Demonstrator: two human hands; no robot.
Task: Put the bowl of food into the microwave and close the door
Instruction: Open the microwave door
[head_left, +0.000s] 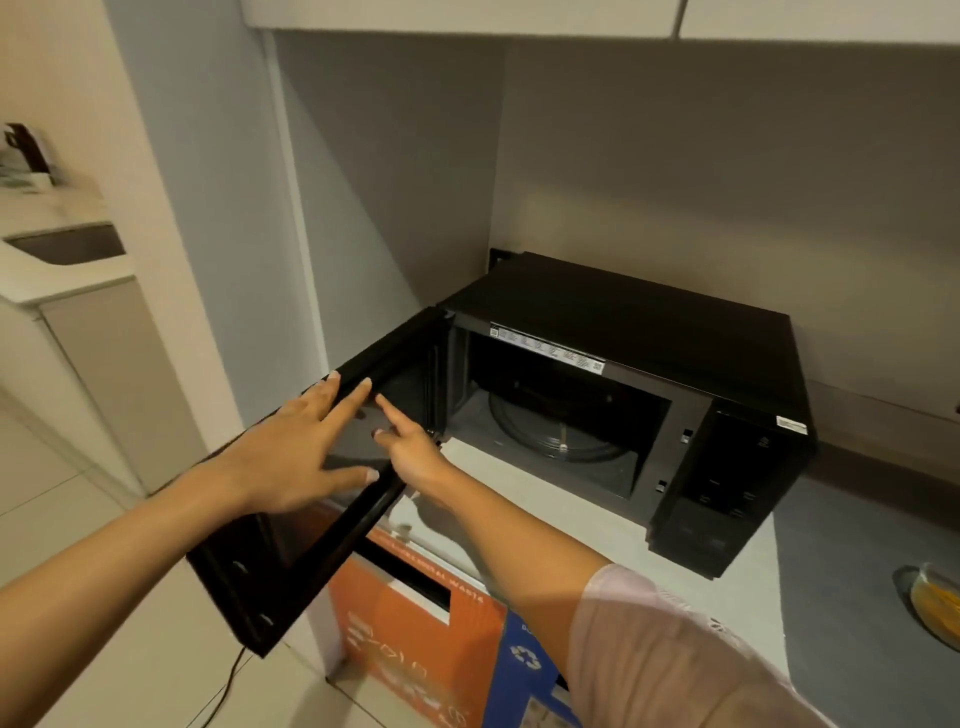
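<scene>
A black microwave (649, 322) stands on the counter in a wall corner. Its door (291, 551) is swung wide open to the left, and the cavity shows a bare glass turntable (561, 436). My left hand (296, 457) lies flat with spread fingers on the door's upper edge. My right hand (410, 447) reaches past the door's inner side with the index finger stretched out, holding nothing. A glass bowl of yellow food (935, 603) sits on the counter at the far right, partly cut off by the frame's edge.
The grey counter (841, 561) runs right of the microwave. Below the open door stands an orange and blue recycling box (415, 639). A black cable (223, 691) trails on the tiled floor. A sink (67, 244) lies at the far left; cabinets (519, 15) hang overhead.
</scene>
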